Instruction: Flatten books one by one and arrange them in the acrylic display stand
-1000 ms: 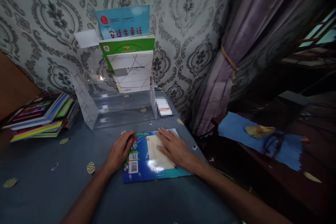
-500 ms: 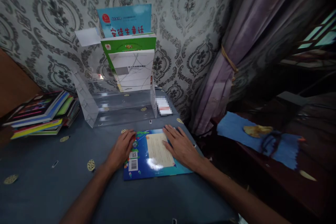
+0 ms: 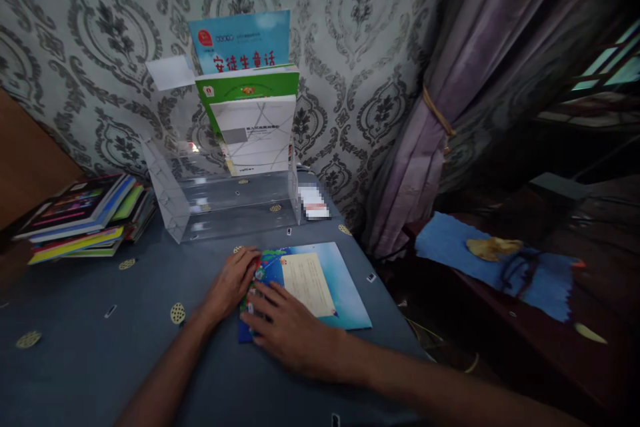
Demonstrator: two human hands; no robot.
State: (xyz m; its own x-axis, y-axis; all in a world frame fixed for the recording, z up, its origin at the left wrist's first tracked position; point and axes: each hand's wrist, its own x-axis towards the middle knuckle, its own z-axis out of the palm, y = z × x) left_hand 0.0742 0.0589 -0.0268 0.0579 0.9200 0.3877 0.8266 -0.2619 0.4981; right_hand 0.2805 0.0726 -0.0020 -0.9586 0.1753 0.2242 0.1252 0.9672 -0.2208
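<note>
A thin blue picture book (image 3: pixel 345 290) lies closed on the table, with a cream text panel facing up. My left hand (image 3: pixel 235 283) rests at the book's upper left edge, its fingers stretched out and touching that edge. Across the lower left part of the cover lies my right hand (image 3: pixel 295 330), flat with its fingers spread, over the place of the barcode. Neither hand grips anything. Beyond the book stands a clear acrylic rack (image 3: pixel 170 193), holding a white-covered book (image 3: pixel 263 137), a green book (image 3: pixel 270 82) and a light blue book (image 3: pixel 250 37) upright.
A stack of books (image 3: pixel 85 213) sits on the left of the grey table (image 3: pixel 100 360). Right of the rack lies a small white item (image 3: pixel 314 202), blurred out. A purple curtain (image 3: pixel 410 167) hangs at right, near a dark surface with a blue cloth (image 3: pixel 445 247).
My right hand has slid left and nearer across the cover, from its right side to its lower left. My left hand stays at the left edge. The book looks unmoved.
</note>
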